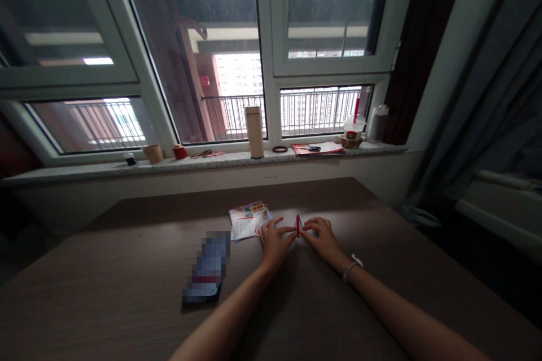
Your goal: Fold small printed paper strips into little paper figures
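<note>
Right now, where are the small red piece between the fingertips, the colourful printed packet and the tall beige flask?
small red piece (297, 225), head view, its middle.
colourful printed packet (248, 219), head view, its face.
tall beige flask (254, 132), head view, its body.

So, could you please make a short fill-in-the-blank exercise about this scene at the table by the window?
1. Both hands, the left hand and the right hand, pinch a small ____ piece of paper between them.
2. The printed leaflets lie on the table beside the ____ hand.
3. The tall beige flask stands on the ____.
4. A bracelet is worn on the ____ wrist.

Missing words: red; left; windowsill; right
</note>
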The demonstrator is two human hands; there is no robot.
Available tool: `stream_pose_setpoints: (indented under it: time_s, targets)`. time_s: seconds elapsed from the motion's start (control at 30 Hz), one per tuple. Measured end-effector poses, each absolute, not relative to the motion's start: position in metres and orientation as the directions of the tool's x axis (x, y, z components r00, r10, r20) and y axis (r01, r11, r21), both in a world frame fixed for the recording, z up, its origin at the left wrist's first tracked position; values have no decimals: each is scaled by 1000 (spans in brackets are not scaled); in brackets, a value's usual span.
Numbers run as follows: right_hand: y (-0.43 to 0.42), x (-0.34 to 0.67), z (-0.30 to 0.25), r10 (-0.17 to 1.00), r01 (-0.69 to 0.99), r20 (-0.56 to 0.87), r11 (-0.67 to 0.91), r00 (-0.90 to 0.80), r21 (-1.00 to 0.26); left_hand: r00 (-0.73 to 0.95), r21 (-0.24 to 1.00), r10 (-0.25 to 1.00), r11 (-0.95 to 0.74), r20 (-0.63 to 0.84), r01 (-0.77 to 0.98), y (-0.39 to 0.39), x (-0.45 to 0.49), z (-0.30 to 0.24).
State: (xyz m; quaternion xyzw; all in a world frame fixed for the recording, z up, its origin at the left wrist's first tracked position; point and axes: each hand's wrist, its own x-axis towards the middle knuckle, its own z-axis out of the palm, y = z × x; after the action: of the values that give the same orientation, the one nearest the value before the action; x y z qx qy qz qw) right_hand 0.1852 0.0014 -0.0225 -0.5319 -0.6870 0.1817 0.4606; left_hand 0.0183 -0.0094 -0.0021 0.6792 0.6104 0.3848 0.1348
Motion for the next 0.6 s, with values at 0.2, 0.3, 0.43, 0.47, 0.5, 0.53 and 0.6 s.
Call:
stream_pose_setpoints:
  time_s: [0.2, 0.3, 0.43, 0.47, 0.5, 0.53, 0.6]
  targets:
    - [1, 186, -22, 899, 558, 437, 380, -34, -738, -11, 651, 949, -208, 316, 730, -7, 18, -7]
    - [2, 186, -23, 900, 552, 433, 381, -40, -741, -6, 668, 955, -202, 295, 716, -7, 19, -7]
    - [3, 187, -23, 907, 553, 419, 369, -39, -747, -2, 678, 963, -187, 269, 710, -7, 19, -7]
    - [3, 187, -23, 909, 554, 416, 365, -38, -748, -2, 678, 964, -185, 266, 712, -7, 19, -7]
    - [3, 187, -23, 910, 555, 412, 362, -37, -749, -2, 676, 964, -185, 267, 713, -7, 19, -7]
    - [3, 187, -23, 911, 555, 410, 359, -35, -750, -1, 673, 963, -187, 269, 715, -6, 18, -7]
    - [3, 188, -23, 912, 553, 409, 358, -33, -753, 1, 666, 961, -192, 275, 720, -6, 18, -7]
